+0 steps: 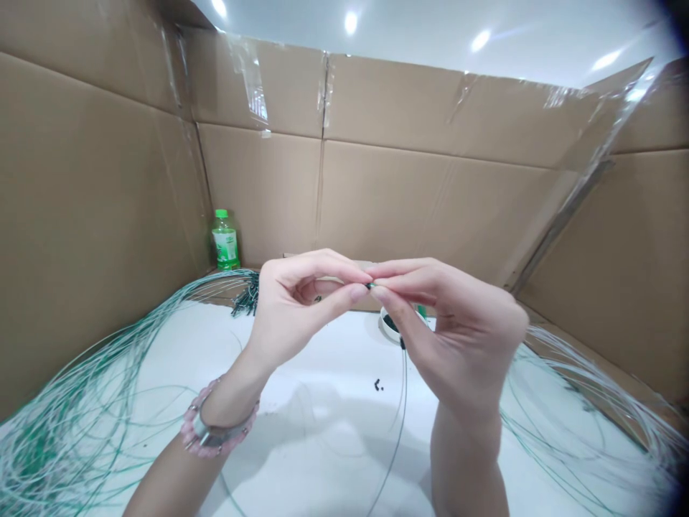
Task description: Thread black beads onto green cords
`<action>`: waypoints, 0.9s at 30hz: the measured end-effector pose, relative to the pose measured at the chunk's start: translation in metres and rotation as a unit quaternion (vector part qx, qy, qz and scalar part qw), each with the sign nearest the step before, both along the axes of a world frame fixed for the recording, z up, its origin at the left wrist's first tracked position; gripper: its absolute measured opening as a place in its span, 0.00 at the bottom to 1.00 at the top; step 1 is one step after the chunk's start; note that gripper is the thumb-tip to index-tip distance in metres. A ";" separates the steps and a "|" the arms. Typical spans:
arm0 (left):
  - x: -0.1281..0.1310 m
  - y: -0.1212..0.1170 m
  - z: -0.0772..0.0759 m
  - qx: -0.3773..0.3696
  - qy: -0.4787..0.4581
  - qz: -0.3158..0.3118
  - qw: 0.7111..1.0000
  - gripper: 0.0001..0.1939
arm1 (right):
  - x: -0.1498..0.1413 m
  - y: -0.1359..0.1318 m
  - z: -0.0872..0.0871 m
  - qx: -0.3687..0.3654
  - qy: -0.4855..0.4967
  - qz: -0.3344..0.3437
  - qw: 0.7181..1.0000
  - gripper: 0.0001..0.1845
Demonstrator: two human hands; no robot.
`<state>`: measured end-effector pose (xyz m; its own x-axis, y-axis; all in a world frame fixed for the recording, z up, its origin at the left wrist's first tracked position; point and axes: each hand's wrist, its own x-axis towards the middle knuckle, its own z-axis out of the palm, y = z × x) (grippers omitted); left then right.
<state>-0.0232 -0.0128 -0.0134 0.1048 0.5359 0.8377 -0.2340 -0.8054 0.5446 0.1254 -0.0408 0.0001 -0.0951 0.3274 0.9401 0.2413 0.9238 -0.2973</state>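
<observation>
My left hand [301, 301], with a pink bead bracelet [200, 424] and a metal band at the wrist, is raised above the white table. Its thumb and index finger pinch a tiny black-and-green piece [370, 285]. From the other side, my right hand [452, 316] pinches the same piece, so the fingertips of both hands nearly meet. Most of the piece is hidden by the fingers, and its kind is too small to tell. Below my right hand, a thin wire [401, 424] with a black end [402, 344] runs toward me.
A white bowl [386, 327] with dark bits stands behind my right hand. Several black bits [378, 385] lie on the white tabletop [323, 373]. Bundles of green and white wires [108, 395] spread along both sides. A green bottle [225, 243] stands by the cardboard wall [387, 194].
</observation>
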 end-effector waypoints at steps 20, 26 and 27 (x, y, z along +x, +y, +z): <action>0.003 0.004 -0.006 0.184 0.011 0.244 0.952 0.10 | -0.008 0.009 0.000 -0.086 0.060 0.088 0.991 0.06; 0.002 0.003 -0.005 0.165 0.011 0.255 0.953 0.10 | -0.008 0.004 -0.001 -0.051 0.042 0.002 0.998 0.09; 0.002 0.002 -0.005 0.164 0.012 0.253 0.953 0.10 | -0.008 0.003 -0.001 -0.037 0.035 -0.013 0.999 0.09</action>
<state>-0.0213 -0.0105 -0.0185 -0.0773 0.2331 0.9694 0.2387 -0.9397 0.2450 0.1176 -0.0381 -0.0008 -0.0213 0.3972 0.9175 0.2419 0.8925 -0.3807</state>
